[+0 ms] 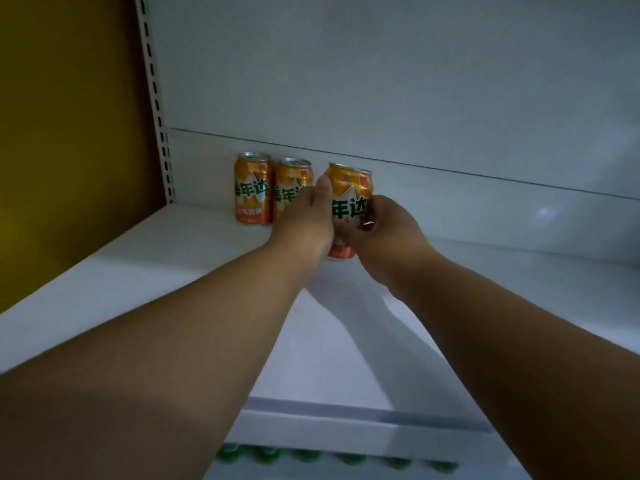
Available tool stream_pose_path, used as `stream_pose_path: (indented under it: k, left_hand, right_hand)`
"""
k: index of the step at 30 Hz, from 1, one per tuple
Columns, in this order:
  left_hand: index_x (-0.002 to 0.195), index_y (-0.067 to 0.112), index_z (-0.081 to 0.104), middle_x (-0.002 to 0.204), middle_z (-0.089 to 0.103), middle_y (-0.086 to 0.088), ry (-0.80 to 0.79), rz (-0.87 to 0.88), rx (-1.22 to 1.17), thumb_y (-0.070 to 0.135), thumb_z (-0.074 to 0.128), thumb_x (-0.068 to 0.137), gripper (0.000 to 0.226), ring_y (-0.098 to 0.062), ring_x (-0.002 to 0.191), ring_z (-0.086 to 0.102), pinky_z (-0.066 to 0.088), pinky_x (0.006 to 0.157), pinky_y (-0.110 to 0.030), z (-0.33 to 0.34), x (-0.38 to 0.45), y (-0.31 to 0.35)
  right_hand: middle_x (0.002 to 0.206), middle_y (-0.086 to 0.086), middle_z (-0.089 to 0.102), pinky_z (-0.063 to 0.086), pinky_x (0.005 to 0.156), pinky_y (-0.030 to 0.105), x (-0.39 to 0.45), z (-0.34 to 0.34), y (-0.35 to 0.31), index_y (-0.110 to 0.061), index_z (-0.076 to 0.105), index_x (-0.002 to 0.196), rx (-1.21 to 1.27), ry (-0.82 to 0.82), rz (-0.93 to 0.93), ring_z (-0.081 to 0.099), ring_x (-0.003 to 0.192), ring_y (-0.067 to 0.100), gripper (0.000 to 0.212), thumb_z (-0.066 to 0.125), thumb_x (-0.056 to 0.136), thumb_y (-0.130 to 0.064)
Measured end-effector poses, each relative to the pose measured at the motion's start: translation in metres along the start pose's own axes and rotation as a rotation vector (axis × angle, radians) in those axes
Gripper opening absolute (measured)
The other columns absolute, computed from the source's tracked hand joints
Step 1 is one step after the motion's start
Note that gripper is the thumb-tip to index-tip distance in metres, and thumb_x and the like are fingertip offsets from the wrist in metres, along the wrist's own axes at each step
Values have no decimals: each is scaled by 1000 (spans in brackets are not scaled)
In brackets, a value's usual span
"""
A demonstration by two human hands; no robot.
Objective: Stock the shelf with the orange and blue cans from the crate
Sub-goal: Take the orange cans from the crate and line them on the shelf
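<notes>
Two standing cans [252,188]: shiny orange cylinders, upright on the white shelf [145,258], left of the held can.
Left hand [304,220]: fingers curled round the held can [349,199].
Right hand [388,233]: fingers pinching its right side.

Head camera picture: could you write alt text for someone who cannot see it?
Two bare hands, left hand and right hand, grip an orange can upright over a white shelf. Two matching cans stand side by side at the back left. Blurred green tops show on a lower shelf.
</notes>
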State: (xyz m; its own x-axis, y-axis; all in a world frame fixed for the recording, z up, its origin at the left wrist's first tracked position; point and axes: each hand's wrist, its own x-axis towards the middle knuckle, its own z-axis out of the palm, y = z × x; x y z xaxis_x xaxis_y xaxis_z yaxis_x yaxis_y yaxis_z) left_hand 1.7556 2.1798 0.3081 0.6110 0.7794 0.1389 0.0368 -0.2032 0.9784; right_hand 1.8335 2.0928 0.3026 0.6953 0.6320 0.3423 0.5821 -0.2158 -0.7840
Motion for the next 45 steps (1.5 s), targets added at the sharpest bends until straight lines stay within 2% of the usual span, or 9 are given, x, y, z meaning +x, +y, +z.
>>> stream_pose_path:
  k: [4, 9, 12, 18, 21, 25, 31, 40, 45]
  left_hand:
    - [105, 27, 60, 80, 57, 12, 54, 63, 139, 52, 25, 105, 43, -4, 73, 53, 37, 63, -25, 5, 23, -16]
    - [120, 25, 67, 110, 68, 4, 115, 94, 243, 32, 46, 102, 29, -17, 98, 62, 42, 68, -25, 0, 38, -36]
    - [120, 20, 66, 113, 67, -2, 206, 41, 314, 22, 51, 96, 28, -12, 77, 56, 33, 54, -20, -4, 41, -39]
    - [135, 13, 47, 133, 51, -11, 264, 12, 275, 14, 55, 92, 43, -32, 111, 57, 44, 78, -35, -2, 41, -35]
    - [141, 18, 45, 137, 49, -9, 187, 29, 317, 13, 58, 90, 53, -31, 117, 56, 50, 92, -40, 0, 40, -36]
    - [144, 20, 44, 137, 51, -11, 136, 39, 364, 14, 57, 89, 57, -33, 118, 55, 51, 97, -47, 1, 41, -37]
    - [145, 20, 41, 139, 46, -11, 140, 47, 359, 17, 58, 89, 59, -33, 119, 53, 49, 99, -45, 1, 42, -39]
    - [138, 17, 42, 136, 45, -9, 203, 56, 330, 20, 63, 89, 54, -29, 112, 56, 45, 80, -35, 3, 44, -43]
    - [125, 14, 50, 128, 49, -8, 296, 304, 490, 13, 62, 89, 38, -27, 112, 53, 40, 79, -34, 1, 25, -36]
  right_hand:
    - [88, -12, 68, 52, 69, 24, 31, 13, 21, -25, 64, 107, -58, -5, -14, 66, 82, 6, 31, 77, 82, -37]
    - [94, -13, 68, 51, 73, 22, 56, 22, 40, -24, 63, 114, -89, -8, -12, 65, 86, 4, 42, 81, 78, -39]
    - [95, -16, 66, 44, 67, 16, 67, 25, 47, -23, 62, 118, -73, 15, 6, 63, 88, 3, 45, 81, 80, -37]
    - [106, -8, 68, 54, 78, 28, 83, 33, 54, -22, 60, 122, -65, 33, 37, 65, 100, 15, 43, 78, 84, -32]
    - [114, -3, 68, 55, 92, 38, 88, 37, 55, -21, 57, 126, -75, 37, 32, 65, 106, 18, 47, 78, 84, -31]
    - [115, -2, 65, 55, 92, 40, 93, 43, 53, -18, 51, 128, -77, 70, 43, 65, 105, 19, 53, 79, 84, -30]
    - [117, 3, 66, 53, 89, 38, 97, 51, 49, -14, 53, 127, -165, 91, 24, 64, 106, 23, 46, 73, 88, -29]
    - [124, 6, 63, 48, 86, 32, 95, 52, 47, -13, 51, 131, -211, 70, 27, 62, 111, 24, 47, 68, 91, -31]
    - [138, 12, 47, 34, 90, 27, 60, 34, 25, -10, 42, 140, -370, 135, -57, 50, 125, 28, 51, 60, 97, -31]
